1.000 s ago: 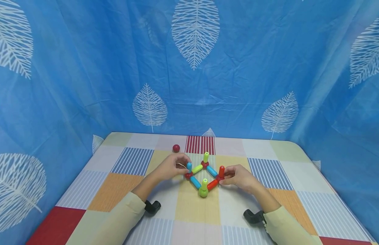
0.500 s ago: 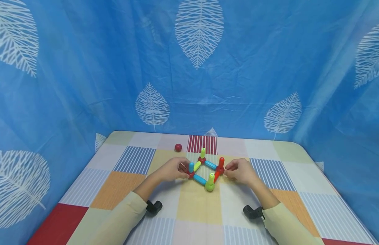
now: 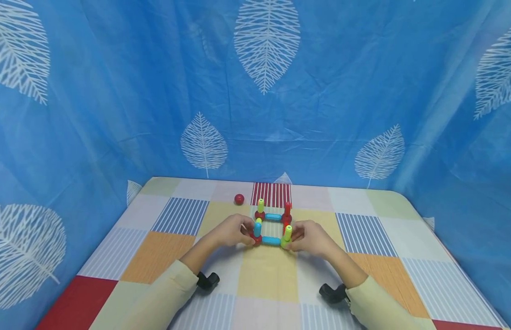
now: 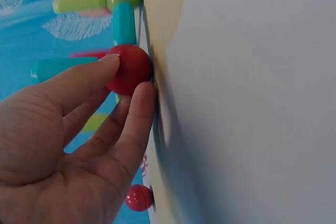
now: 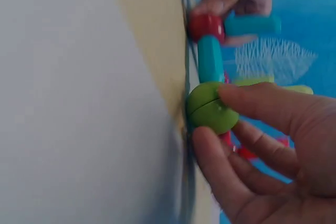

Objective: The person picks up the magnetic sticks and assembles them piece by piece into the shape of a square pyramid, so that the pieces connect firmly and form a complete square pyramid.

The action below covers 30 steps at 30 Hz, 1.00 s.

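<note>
A square frame of coloured rods and balls lies on the table, with a rod standing up at each corner. At the near left corner my left hand (image 3: 235,230) pinches a red ball (image 4: 131,69) between thumb and fingers, under an upright blue rod (image 3: 257,229). My right hand (image 3: 311,237) pinches the green ball (image 5: 210,109) at the near right corner, which bears a yellow-green rod (image 3: 288,232). A lying blue rod (image 3: 271,240) joins these two balls. Behind, another blue rod (image 3: 273,217) links two red balls, topped by a yellow-green rod (image 3: 261,205) and a red rod (image 3: 287,209).
A loose red ball (image 3: 239,199) lies beyond the frame, toward the table's back edge. The table wears a patchwork-patterned cloth (image 3: 268,279). A blue curtain (image 3: 321,114) with white leaf prints hangs behind and at both sides.
The frame has turned from a diamond to a square facing me. My right hand has left the red corner ball and taken the green one. My left hand stays at its red ball.
</note>
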{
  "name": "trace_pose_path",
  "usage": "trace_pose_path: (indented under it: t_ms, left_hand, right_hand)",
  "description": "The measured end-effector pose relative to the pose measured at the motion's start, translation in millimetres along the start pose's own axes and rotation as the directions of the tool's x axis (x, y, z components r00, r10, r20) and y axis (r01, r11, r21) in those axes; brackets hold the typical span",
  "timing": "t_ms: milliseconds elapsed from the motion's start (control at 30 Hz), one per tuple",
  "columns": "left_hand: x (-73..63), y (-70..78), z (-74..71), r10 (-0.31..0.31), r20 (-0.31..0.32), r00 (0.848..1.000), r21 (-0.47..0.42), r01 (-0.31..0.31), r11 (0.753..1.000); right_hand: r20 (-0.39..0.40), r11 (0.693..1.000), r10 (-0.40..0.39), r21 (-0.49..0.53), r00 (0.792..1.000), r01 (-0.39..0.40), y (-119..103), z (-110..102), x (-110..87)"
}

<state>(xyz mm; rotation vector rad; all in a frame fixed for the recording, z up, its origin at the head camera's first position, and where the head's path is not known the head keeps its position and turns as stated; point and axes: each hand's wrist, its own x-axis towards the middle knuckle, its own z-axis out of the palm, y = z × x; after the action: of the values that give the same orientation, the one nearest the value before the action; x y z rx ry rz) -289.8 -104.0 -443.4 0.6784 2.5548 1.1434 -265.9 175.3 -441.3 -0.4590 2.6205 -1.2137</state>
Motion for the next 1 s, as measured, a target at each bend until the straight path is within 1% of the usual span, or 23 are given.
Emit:
trace_pose_path:
  t_ms: [67,133,233,367,467,600,733,833,1000]
  left_hand:
    - [-1.8,2.7,1.3,-0.014,-0.008,1.0,-0.006,0.014,1.0]
    - [-2.6,5.7,3.0,-0.026,-0.017,1.0,-0.014,0.026,1.0]
    - [-1.9,8.2,5.2,-0.04,-0.036,0.999,-0.002,0.04,0.999]
    - [1.0,6.2,6.2,-0.031,-0.063,0.998,0.017,0.032,0.999]
    - [3.2,3.5,6.3,-0.027,-0.077,0.997,0.013,0.028,1.0]
    - [5.5,2.5,7.4,-0.02,-0.102,0.995,0.014,0.022,1.0]
    - [6.1,2.0,8.2,-0.032,-0.134,0.99,0.018,0.035,0.999]
    - [5.3,3.1,8.2,-0.046,-0.14,0.989,0.005,0.047,0.999]
    - [3.9,5.6,8.6,-0.044,-0.143,0.989,-0.007,0.044,0.999]
  right_hand:
    - [-0.005,1.0,-0.022,0.001,1.0,0.022,5.5,-4.3,5.0]
    - [-0.005,1.0,-0.027,0.011,1.0,0.027,10.0,-7.0,9.1]
    - [-0.013,1.0,-0.021,0.022,1.0,0.021,13.9,-7.0,13.3]
    - [-0.035,1.0,-0.01,0.018,0.999,0.011,14.8,-4.3,16.5]
    - [-0.05,1.0,-0.001,0.018,0.999,0.002,14.1,-2.6,18.3]
    - [-0.07,1.0,0.011,0.011,0.998,-0.01,13.2,-1.1,19.2]
    - [-0.079,1.0,0.012,0.014,0.997,-0.011,12.7,-0.1,19.1]
    - [-0.078,1.0,0.009,0.023,0.997,-0.007,12.8,-0.1,18.6]
    - [-0.067,0.998,0.012,0.054,0.998,-0.008,13.2,-0.9,17.4]
